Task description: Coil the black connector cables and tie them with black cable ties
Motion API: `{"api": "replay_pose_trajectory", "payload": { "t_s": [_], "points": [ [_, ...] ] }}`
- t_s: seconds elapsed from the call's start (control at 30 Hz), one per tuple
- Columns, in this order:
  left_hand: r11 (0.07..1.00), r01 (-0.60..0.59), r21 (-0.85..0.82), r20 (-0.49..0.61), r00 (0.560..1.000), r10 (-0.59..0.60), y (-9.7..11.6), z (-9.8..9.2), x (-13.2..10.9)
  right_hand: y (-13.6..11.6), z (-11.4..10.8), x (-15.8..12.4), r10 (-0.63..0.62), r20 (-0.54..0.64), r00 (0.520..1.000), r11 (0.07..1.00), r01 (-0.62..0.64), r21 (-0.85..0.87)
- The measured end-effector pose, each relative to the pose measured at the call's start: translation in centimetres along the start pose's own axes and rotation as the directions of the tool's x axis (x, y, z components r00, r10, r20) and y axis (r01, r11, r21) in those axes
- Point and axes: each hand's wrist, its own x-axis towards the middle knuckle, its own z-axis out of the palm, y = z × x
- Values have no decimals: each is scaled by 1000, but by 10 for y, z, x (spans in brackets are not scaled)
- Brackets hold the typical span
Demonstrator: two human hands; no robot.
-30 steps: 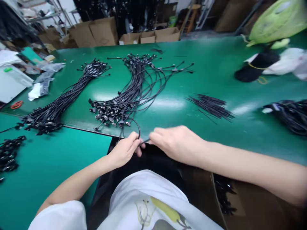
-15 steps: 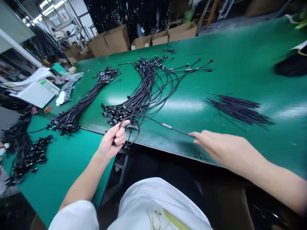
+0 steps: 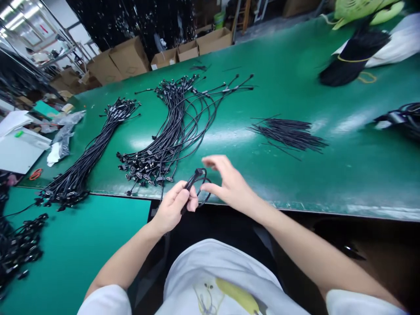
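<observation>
In the head view, my left hand [image 3: 173,204] is closed around a black cable [image 3: 198,172] gathered into small loops, with a connector end at its top. Close on the right is my right hand [image 3: 231,186], thumb and fingers apart, beside the loops; whether its thumb touches the cable I cannot tell. Just beyond my hands a large bundle of black cables [image 3: 175,116] lies spread on the green table [image 3: 226,144], its connector ends toward me. A pile of thin, short black strips [image 3: 288,134] rests farther right.
Another bundle of black cables [image 3: 101,140] lies to the left, near orange-handled scissors [image 3: 35,174]. More black cables [image 3: 28,240] are on the lower-left table. At the far right sits a black bundle with a yellow band [image 3: 354,59]. Cardboard boxes [image 3: 129,56] stand behind the table.
The cable stretched between both hands is now folded into loops in my left hand. My right hand has moved left and opened. The view has swung right.
</observation>
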Motion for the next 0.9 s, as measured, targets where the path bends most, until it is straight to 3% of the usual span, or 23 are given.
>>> {"api": "replay_pose_trajectory", "payload": {
  "t_s": [0.1,0.2,0.3,0.4,0.47,0.57,0.77,0.9],
  "points": [
    [992,63,-108,-67,995,-70,-9,9,8,18,29,-6,286,-56,957,904,-249,347],
    [971,118,-207,-130,980,-147,-19,17,10,22,44,-7,475,-46,879,671,-329,664],
    [919,46,-392,-254,954,-156,-22,18,9,15,42,-6,463,207,862,364,-398,842],
    [850,93,-519,-208,951,-231,-22,16,4,5,40,-7,397,311,864,173,-403,899],
    [831,162,-533,-127,955,-268,-22,16,-1,0,41,-9,434,268,860,156,-365,918],
    [823,228,-521,-72,949,-308,-21,20,-7,-1,48,-11,528,157,834,228,-318,920],
    [793,177,-583,-157,933,-323,-14,19,-3,2,58,-13,514,59,856,300,-243,922],
    [898,233,-373,-87,955,-284,-21,16,-3,1,57,-11,554,71,829,283,-268,921]
  ]
}}
